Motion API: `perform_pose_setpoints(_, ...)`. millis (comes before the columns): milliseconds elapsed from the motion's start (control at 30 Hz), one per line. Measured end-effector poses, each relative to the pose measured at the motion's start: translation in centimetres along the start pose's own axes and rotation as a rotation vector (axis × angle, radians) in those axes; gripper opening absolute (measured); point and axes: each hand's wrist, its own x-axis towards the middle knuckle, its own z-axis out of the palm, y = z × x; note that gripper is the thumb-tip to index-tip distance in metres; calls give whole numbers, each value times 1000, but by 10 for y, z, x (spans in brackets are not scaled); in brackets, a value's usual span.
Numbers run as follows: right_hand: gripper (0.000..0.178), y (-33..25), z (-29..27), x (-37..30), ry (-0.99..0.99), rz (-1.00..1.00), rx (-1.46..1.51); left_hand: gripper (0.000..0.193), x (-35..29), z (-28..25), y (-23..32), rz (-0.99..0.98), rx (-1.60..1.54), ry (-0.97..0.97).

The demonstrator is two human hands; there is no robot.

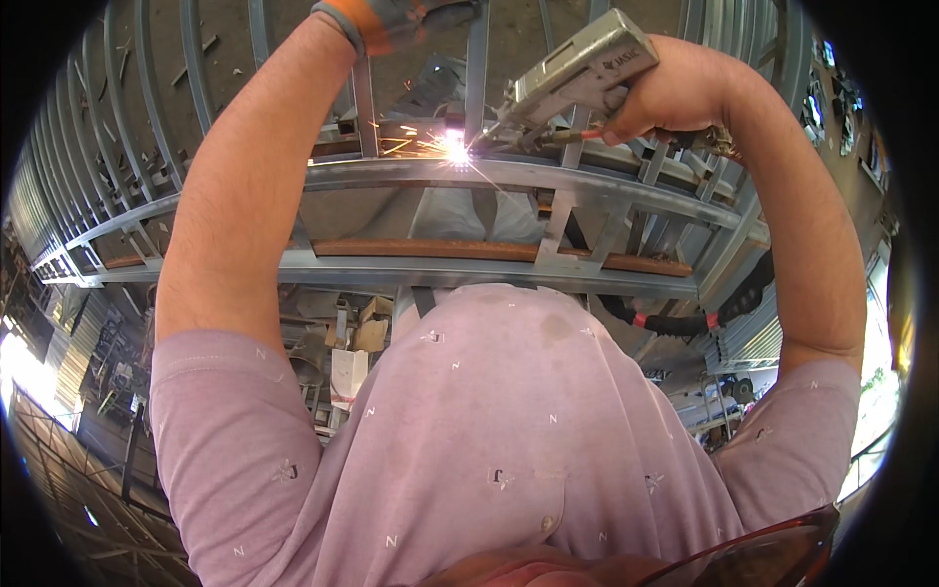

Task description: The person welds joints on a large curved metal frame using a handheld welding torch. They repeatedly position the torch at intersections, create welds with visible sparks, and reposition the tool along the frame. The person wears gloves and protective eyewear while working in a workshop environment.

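Note:
My bare right hand [657, 96] is closed around a welding gun [577, 78] with a boxy, scuffed grey body. Its tip points down and left to a bright arc [458, 152] on the upper rail [411, 173] of a steel frame. Orange sparks fly leftward from that spot, where glare hides the joint. At the top edge, my left hand [396, 22], in an orange and grey glove, reaches to an upright metal bar [476, 73] above the arc. Its fingers appear closed on the bar, though the picture's edge cuts part of them off.
A lower rail [469, 271] crosses in front of my body, with a brown bar [440, 248] just beyond it. Rows of metal bars [108, 108] stand at left. A black cable [675, 321] hangs at right. Boxes [370, 336] lie below the frame.

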Motion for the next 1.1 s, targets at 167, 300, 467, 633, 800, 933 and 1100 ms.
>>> perform_pose_setpoints(167,47,-4,1,-3,25,18,-29,28,2,-5,1,-18,-74,11)
perform_pose_setpoints(300,49,0,1,-2,18,15,-25,29,5,-6,1,11,-93,7)
perform_pose_setpoints(467,54,1,2,-3,54,28,-37,29,5,-5,2,6,-109,-2)
perform_pose_setpoints(633,58,9,2,-3,64,8,-48,30,7,-5,2,5,-121,-2)
perform_pose_setpoints(800,58,11,0,-3,42,7,-58,30,6,-5,2,0,-129,-7)
perform_pose_setpoints(933,57,12,-1,-4,29,22,-60,31,7,-5,2,-2,-136,-7)
perform_pose_setpoints(1100,57,12,-1,-7,33,17,-40,31,7,-5,2,-8,-153,-10)
